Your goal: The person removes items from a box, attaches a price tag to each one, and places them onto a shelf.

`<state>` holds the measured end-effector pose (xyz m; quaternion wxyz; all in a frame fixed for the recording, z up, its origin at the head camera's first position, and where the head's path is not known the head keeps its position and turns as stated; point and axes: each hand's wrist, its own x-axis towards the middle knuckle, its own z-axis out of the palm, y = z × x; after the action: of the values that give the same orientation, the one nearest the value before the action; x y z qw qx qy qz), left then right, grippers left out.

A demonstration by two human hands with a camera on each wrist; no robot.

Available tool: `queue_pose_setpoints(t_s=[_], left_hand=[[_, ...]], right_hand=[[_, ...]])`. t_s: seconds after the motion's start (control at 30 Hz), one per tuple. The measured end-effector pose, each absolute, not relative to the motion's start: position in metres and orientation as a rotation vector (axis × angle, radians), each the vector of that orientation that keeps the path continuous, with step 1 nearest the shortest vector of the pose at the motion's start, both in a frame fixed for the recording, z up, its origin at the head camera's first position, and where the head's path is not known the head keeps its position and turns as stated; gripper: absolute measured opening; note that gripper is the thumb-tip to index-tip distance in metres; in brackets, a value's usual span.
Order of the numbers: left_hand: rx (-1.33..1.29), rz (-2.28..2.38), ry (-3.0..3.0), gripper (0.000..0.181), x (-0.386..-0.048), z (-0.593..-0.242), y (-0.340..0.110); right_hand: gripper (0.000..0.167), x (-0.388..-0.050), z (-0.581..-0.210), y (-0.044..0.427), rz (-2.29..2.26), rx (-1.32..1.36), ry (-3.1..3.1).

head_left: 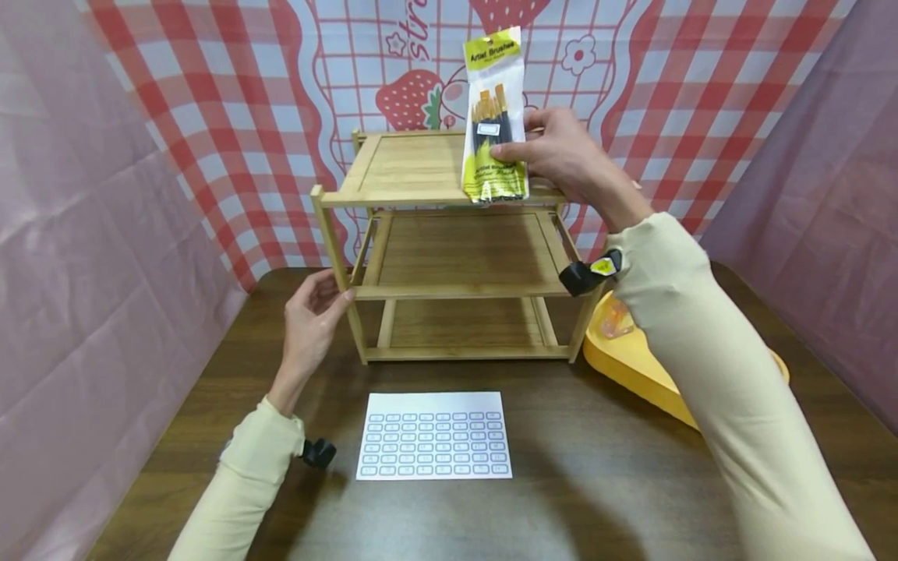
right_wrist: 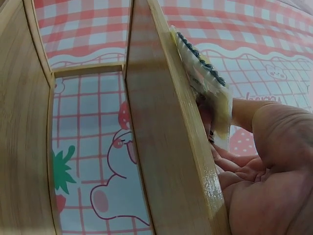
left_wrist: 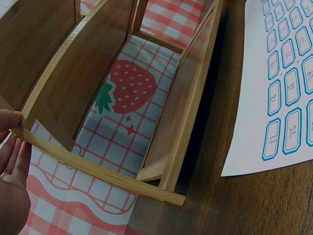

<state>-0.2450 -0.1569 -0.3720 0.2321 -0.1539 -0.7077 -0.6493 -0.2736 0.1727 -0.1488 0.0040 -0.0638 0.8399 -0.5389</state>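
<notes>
A three-tier wooden shelf (head_left: 463, 292) stands on the table. With thumb and fingers on either side, my left hand (head_left: 309, 319) holds its front left post at the middle tier; the left wrist view shows the same hand (left_wrist: 12, 181) at that post. My right hand (head_left: 571, 156) pinches a pack of paintbrushes (head_left: 494, 117), upright at the front of the top tier. The clear pouch has yellow ends, reads "Artist Brushes" and bears a small white label. In the right wrist view the pack (right_wrist: 210, 88) is seen from below, beside the top board's front edge.
A white sheet of numbered, blue-framed labels (head_left: 435, 436) lies in front of the shelf. At the right, partly behind my right sleeve, is a yellow tray (head_left: 631, 366) with an orange translucent item (head_left: 617, 319) in it. A checked strawberry cloth (head_left: 273, 101) hangs behind.
</notes>
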Motion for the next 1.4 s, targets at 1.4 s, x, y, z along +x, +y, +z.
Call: queue_pose_setpoints(t_s=[1.4], left_hand=[[-0.422, -1.789, -1.938, 0.035, -0.246, -0.373, -0.156]], right_hand=[[0.071, -0.259, -0.15, 0.163, -0.865, -0.202, 3.215]])
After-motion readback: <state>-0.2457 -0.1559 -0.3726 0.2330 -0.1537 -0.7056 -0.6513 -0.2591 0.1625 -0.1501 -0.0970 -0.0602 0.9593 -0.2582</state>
